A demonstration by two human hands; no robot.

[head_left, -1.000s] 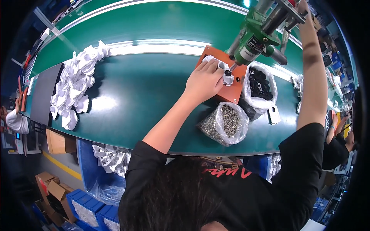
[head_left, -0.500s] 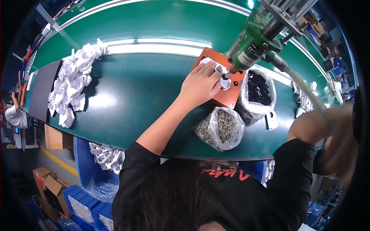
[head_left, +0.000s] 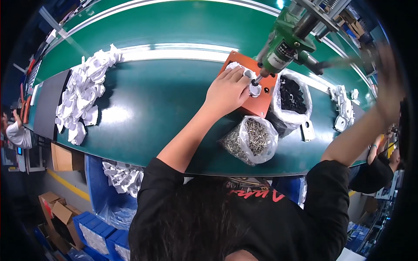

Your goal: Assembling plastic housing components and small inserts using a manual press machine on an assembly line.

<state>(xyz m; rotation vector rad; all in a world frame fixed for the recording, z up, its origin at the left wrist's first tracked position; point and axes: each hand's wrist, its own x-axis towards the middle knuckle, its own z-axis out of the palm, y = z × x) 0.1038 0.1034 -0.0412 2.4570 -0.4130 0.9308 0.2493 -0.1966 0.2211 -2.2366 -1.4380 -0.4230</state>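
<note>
My left hand point(head_left: 227, 91) is closed over a white plastic part point(head_left: 255, 90) seated on the orange fixture block point(head_left: 257, 105), the fingers covering much of it. The driving tip point(head_left: 257, 81) of a green hand-lever machine point(head_left: 283, 50) comes down onto the part just right of my fingers. At far right my raised right hand point(head_left: 389, 82) is beside the blurred end of the machine's lever point(head_left: 344, 62). Motion smears its fingers, so its grip does not show. Close to the block stand a clear bag of metal screws point(head_left: 257, 138) and a bag of small black pieces point(head_left: 292, 98).
A long pile of white plastic parts point(head_left: 85, 87) covers the table's left side, with more white parts point(head_left: 344, 108) at right. A flat white piece point(head_left: 308, 130) lies near the bags. Below the table edge is a blue bin point(head_left: 98, 182). Other people are at both sides.
My right hand has swung up and away, and the lever has risen with it. My left hand stays on the white part. Another person now shows at the right.
</note>
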